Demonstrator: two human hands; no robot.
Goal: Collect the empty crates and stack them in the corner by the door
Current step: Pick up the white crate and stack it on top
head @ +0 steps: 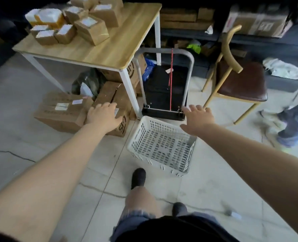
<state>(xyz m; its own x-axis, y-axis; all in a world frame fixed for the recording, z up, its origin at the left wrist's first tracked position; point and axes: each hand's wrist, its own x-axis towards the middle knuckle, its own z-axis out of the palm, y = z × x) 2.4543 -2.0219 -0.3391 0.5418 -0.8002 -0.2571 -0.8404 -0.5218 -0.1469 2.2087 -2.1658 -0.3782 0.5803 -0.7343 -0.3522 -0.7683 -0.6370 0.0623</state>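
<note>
An empty white perforated plastic crate (160, 145) sits on the tiled floor just ahead of my feet. My left hand (103, 116) hovers to the crate's left, over cardboard boxes, with fingers relaxed and holding nothing. My right hand (198, 118) is stretched out above the crate's far right corner, fingers spread, touching nothing that I can see.
A black hand trolley (165, 88) with a grey handle stands right behind the crate. A wooden table (110, 49) carries several parcels, with cardboard boxes (62, 110) beneath it. A brown-seated chair (239, 84) is at right, and another person's legs (294, 119) at the far right.
</note>
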